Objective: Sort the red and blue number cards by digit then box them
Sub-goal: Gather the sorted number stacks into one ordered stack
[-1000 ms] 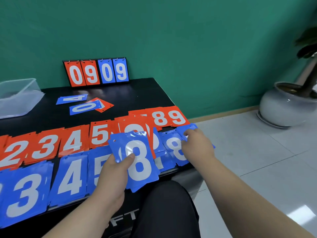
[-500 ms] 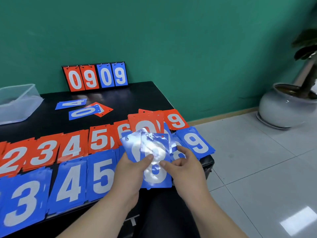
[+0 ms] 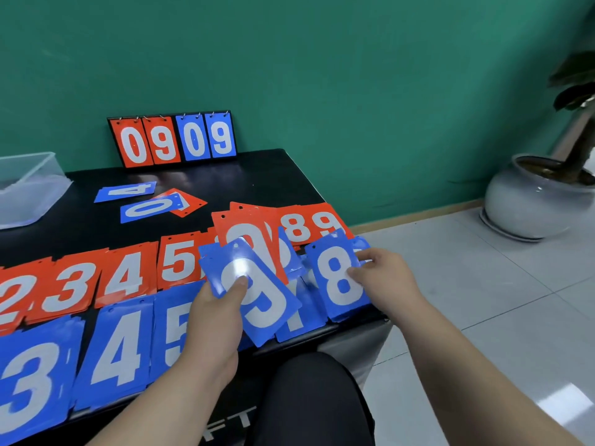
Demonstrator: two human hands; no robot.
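We show the left hand (image 3: 215,320) gripping the blue 9 card (image 3: 267,304), thumb pressed on its face (long axis tilted far-left to near-right). The right hand (image 3: 383,275), pinching the blue 8 card (image 3: 338,278) just to its right, probably lies nearer the nines' place.

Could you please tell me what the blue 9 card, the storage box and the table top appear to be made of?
Blue 9 card in the left hand: likely glossy plastic sheet; it throws a bright glare and has punched holes.
Storage box: clear, slightly frosted plastic; you can see through its sides.
Table top: black, smooth, semi-gloss, perhaps laminate; it shows faint reflections.
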